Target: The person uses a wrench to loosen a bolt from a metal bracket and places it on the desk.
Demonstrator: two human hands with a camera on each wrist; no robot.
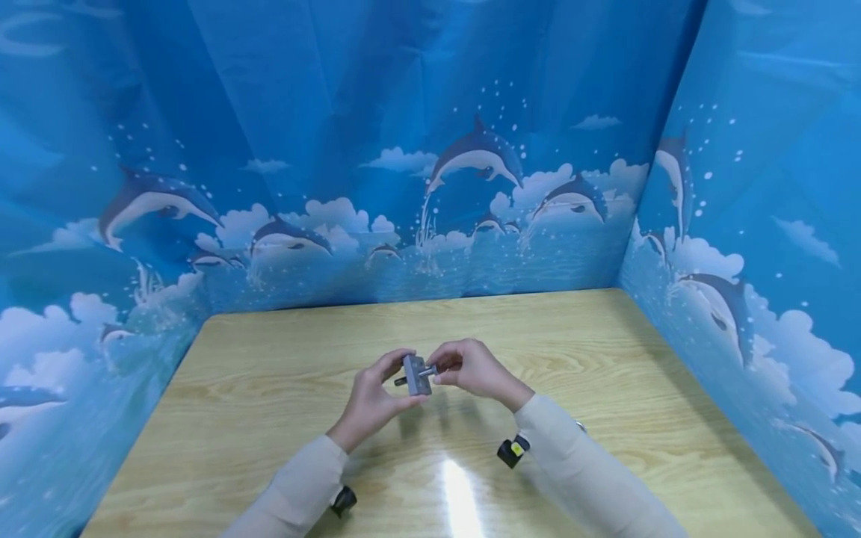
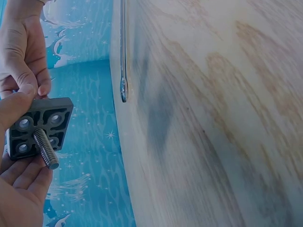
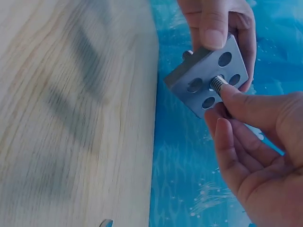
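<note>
Above the table, my left hand (image 1: 371, 397) grips a grey square plate (image 1: 415, 376) by its opposite edges, thumb on one side and fingers on the other. The plate has several round holes around its middle; its ribbed underside shows in the left wrist view. A threaded metal bolt (image 2: 46, 150) runs through the centre and sticks out on both faces. My right hand (image 1: 476, 368) pinches the end of this bolt on the smooth face between thumb and fingers. In the right wrist view, the thumb covers part of the bolt (image 3: 218, 85).
A wood-grain table (image 1: 282, 359) lies below both hands. A slim metal tool with a ring-like end, seemingly a wrench (image 2: 124, 87), lies on it, mostly hidden by the right sleeve (image 1: 572, 441) in the head view. Blue dolphin-print curtains (image 1: 377, 149) stand around the table.
</note>
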